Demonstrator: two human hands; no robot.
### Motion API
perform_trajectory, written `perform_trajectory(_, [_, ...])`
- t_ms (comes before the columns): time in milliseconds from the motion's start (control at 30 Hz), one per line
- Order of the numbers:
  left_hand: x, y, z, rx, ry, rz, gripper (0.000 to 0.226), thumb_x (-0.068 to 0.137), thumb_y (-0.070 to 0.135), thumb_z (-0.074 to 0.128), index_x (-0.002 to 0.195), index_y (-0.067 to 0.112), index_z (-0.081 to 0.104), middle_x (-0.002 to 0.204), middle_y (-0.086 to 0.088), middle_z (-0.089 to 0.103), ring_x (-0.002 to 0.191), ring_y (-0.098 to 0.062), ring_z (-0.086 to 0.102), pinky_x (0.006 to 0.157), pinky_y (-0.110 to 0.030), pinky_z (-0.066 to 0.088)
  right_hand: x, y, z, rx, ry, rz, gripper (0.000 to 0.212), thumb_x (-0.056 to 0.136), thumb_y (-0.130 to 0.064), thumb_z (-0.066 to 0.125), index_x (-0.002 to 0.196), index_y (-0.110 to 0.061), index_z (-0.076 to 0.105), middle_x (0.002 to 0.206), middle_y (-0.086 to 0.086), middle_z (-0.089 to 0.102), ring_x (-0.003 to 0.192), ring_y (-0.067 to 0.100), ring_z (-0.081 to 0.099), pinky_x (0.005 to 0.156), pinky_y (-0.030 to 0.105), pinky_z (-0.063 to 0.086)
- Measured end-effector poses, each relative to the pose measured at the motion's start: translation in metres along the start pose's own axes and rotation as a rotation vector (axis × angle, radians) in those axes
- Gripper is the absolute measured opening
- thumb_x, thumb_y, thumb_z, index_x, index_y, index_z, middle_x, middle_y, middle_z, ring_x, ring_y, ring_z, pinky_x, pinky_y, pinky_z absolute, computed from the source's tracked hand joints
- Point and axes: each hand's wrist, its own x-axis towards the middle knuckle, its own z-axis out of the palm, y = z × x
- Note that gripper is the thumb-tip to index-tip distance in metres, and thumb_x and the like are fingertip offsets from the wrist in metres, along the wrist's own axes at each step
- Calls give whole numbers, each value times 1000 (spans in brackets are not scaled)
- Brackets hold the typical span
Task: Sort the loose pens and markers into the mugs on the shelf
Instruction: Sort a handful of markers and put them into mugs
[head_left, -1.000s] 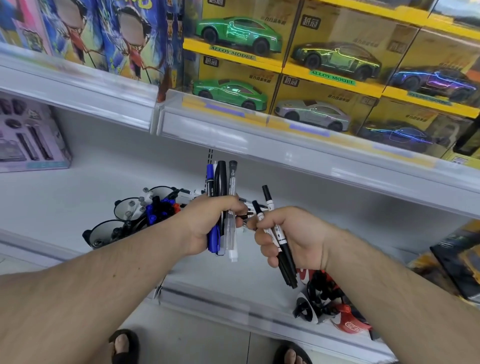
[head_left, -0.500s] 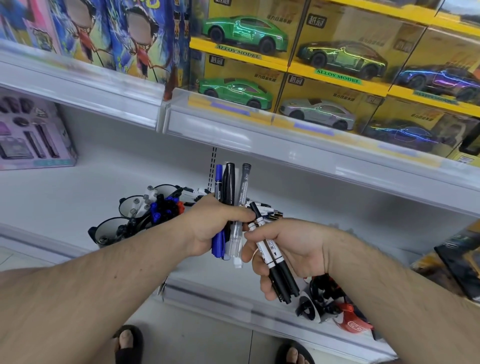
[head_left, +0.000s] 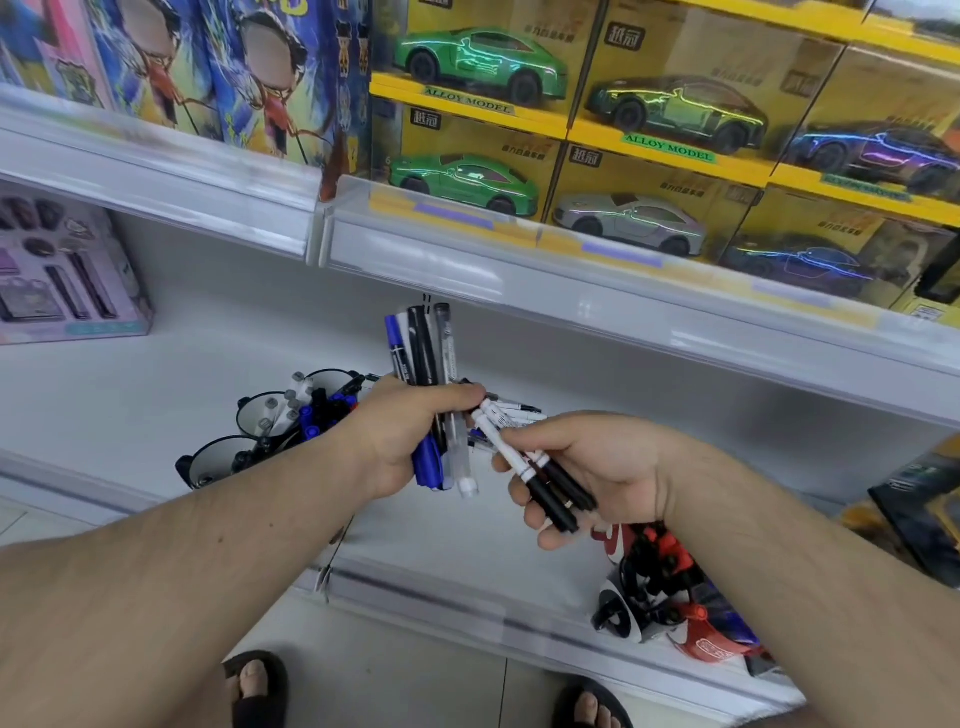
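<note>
My left hand (head_left: 410, 436) grips an upright bundle of pens and markers (head_left: 426, 348): a blue one, a black one and a clear one. My right hand (head_left: 587, 467) holds two black-and-white markers (head_left: 524, 467), their white ends pointing up-left and touching the left hand's fingers. Black mugs (head_left: 260, 415) stand at the shelf's left, several pens and markers sticking out of them. Loose pens (head_left: 511, 408) lie on the shelf behind my hands, mostly hidden.
The white shelf (head_left: 156, 384) has a rail along its front edge. Red and white mugs (head_left: 649, 597) sit at the lower right. A purple boxed set (head_left: 62, 275) stands far left. Toy-car boxes (head_left: 571, 156) fill the shelf above. My sandalled feet show below.
My right hand has tilted its two markers from pointing upright to slanting up-left, bringing their ends against the left hand. The left hand's bundle has stayed upright.
</note>
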Motion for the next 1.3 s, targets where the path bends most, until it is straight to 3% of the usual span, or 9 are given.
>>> perform_trajectory(300, [15,-1,-22,-126,297,47,15,79,6,77,91,3,67,68,-7,64,59,-19,63,62,-34,57,22,3,-7,653,462,-274,9,95,-2,56,89,-5,61,78,10,65,63,16,58,45,18,52])
perform_trajectory(400, [16,-1,-28,-135,350,45,18,78,6,78,92,2,67,78,-13,65,69,-27,63,77,-48,59,27,3,5,482,417,-164,21,96,-31,60,87,-12,60,83,7,63,68,18,55,51,26,52])
perform_trajectory(467, [17,1,-33,-137,373,52,16,78,5,78,89,2,67,78,-14,65,61,-25,63,69,-44,60,29,4,17,355,342,-86,28,95,-43,58,92,-15,62,83,7,60,66,21,55,58,29,51])
perform_trajectory(567, [17,6,-43,-117,439,98,20,76,5,79,91,2,66,77,-13,64,59,-22,62,60,-36,59,38,4,32,417,266,-130,18,99,-24,56,93,-8,63,75,8,58,51,14,57,46,22,49])
perform_trajectory(700, [17,13,-61,-118,460,113,38,73,7,82,106,-4,65,88,-21,67,75,-34,67,73,-52,60,48,-3,41,520,339,-214,12,97,-8,56,91,-3,65,72,7,60,43,6,52,39,13,41])
perform_trajectory(867, [9,14,-86,0,380,117,37,74,8,82,104,-4,65,98,-26,71,86,-42,70,78,-59,57,61,-10,50,643,433,-285,9,92,3,60,99,3,65,104,17,66,76,19,61,47,17,52])
perform_trajectory(967, [4,14,-104,160,307,108,25,78,4,78,101,-1,69,94,-18,74,85,-32,73,79,-45,60,67,-17,49,608,510,-338,7,90,3,62,96,3,66,98,17,68,74,23,61,49,19,53])
perform_trajectory(1100, [-6,20,-130,407,283,108,8,76,1,76,81,0,69,71,-11,70,55,-14,62,49,-20,49,72,-24,52,299,618,-411,7,91,-2,65,87,-5,70,77,6,72,54,19,61,65,27,57])
perform_trajectory(1300, [-10,37,-173,529,363,58,23,69,-3,75,65,8,55,54,-3,54,54,-20,50,52,-24,42,98,-37,65,-124,746,-469,18,90,-6,60,81,-14,73,62,1,69,48,18,64,62,34,49])
